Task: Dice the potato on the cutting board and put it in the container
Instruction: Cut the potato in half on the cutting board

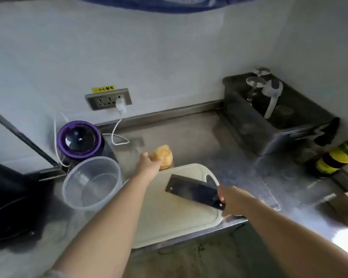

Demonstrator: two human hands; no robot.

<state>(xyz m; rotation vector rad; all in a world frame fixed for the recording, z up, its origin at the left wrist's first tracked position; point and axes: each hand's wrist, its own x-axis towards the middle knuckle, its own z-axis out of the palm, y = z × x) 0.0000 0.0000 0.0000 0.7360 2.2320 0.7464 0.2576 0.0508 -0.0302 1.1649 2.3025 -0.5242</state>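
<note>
Forearms nearest, both stretched out over the counter (189, 133). Left hand (148, 164) far forward, fingertips against the near side of the potato (163, 157); impossible to tell whether curled round it or only touching. Right hand (232, 199) wrapped round the handle of the knife (191, 190), blade above the cutting board (169, 223), pointing away and left. Potato off the board, on the counter just past its far left corner, long axis seemingly running away from the body. Directly ahead of the left hand, clearly the nearer one. Likely next: draw it back onto the board. Container (91, 183) just left of the board, nothing seen inside.
</note>
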